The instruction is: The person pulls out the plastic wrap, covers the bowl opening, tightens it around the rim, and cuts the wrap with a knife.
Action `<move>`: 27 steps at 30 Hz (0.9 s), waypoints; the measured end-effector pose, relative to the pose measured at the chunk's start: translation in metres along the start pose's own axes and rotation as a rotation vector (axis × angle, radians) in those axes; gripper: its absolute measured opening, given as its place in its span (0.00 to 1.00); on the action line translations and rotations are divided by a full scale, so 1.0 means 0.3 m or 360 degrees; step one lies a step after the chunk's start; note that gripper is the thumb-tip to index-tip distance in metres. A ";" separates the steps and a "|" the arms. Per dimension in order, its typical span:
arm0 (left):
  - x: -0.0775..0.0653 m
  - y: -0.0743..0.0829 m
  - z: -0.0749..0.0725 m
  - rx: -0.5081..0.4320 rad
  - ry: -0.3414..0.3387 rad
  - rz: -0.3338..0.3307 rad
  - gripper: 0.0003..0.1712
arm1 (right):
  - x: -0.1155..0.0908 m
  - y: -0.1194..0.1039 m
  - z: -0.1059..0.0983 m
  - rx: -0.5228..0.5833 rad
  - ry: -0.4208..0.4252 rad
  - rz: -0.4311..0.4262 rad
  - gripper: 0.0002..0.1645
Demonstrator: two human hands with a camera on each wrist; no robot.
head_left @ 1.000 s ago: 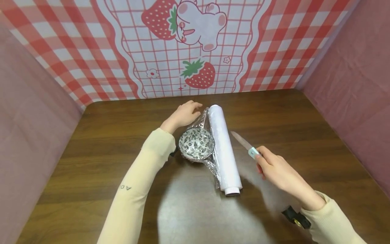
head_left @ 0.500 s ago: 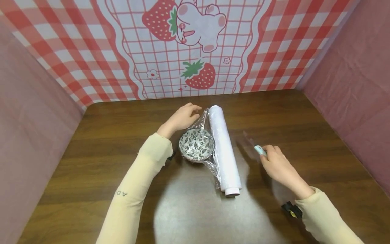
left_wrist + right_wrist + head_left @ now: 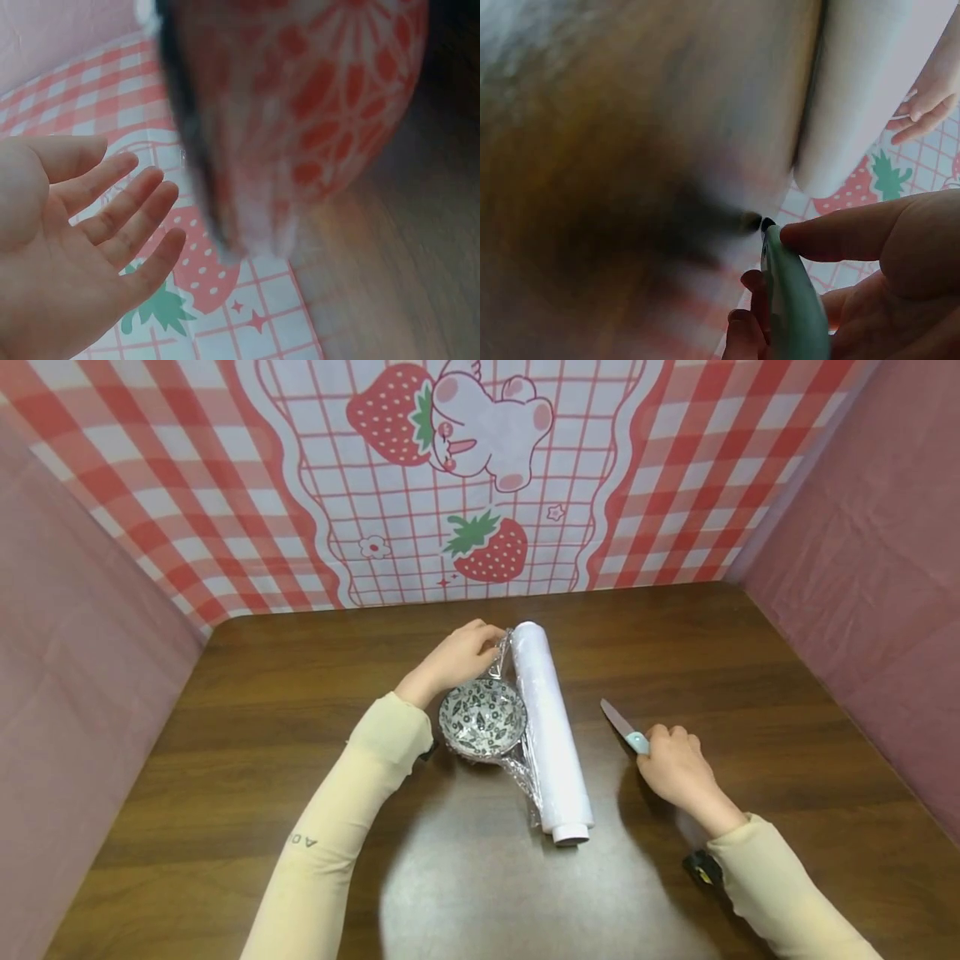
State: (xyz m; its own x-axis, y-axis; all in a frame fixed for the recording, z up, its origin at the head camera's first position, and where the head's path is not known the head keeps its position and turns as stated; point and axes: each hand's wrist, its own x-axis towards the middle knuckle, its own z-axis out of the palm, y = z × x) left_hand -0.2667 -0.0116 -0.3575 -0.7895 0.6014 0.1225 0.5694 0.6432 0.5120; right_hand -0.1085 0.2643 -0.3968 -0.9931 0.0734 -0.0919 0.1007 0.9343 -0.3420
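A small bowl (image 3: 482, 718) with a dark leaf-and-flower pattern inside has clear cling film (image 3: 521, 777) stretched over it. The film runs to a white cling film roll (image 3: 552, 735) lying along the bowl's right side. My left hand (image 3: 461, 656) is behind the bowl, fingertips right at the film's far gathered end. In the left wrist view its fingers are spread and loosely bent, beside the bowl's red-patterned outside (image 3: 345, 97). Right of the roll, my right hand (image 3: 678, 768) holds a knife (image 3: 636, 742) by its pale blue handle, low over the table, blade pointing away and left.
The brown wooden table (image 3: 262, 760) carries the bowl and the roll near its middle. A red-checked cloth (image 3: 675, 527) with strawberries hangs at its far edge. Pink curtains (image 3: 862, 585) close in both sides.
My right hand has drawn the knife rightward, away from the roll, and lowered it toward the table. My left hand has shifted slightly right, closer to the film's gathered far end.
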 end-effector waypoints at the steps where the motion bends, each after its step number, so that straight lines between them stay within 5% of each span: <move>1: 0.002 0.000 0.003 -0.0003 0.0013 0.0002 0.20 | 0.000 0.000 0.002 -0.0011 -0.0012 0.0015 0.17; 22: 0.000 0.001 0.010 -0.0078 -0.0031 0.0045 0.16 | 0.011 0.000 0.017 -0.0094 -0.0033 0.0047 0.14; 27: -0.001 0.012 0.010 -0.0139 -0.0073 0.0117 0.15 | -0.007 -0.022 0.010 -0.0098 0.0162 -0.0035 0.16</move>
State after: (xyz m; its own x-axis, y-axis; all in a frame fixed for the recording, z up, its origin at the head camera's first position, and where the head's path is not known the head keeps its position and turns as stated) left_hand -0.2638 -0.0079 -0.3582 -0.7341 0.6675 0.1244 0.6015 0.5543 0.5752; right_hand -0.1068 0.2570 -0.3971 -0.9963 0.0849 0.0115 0.0781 0.9555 -0.2843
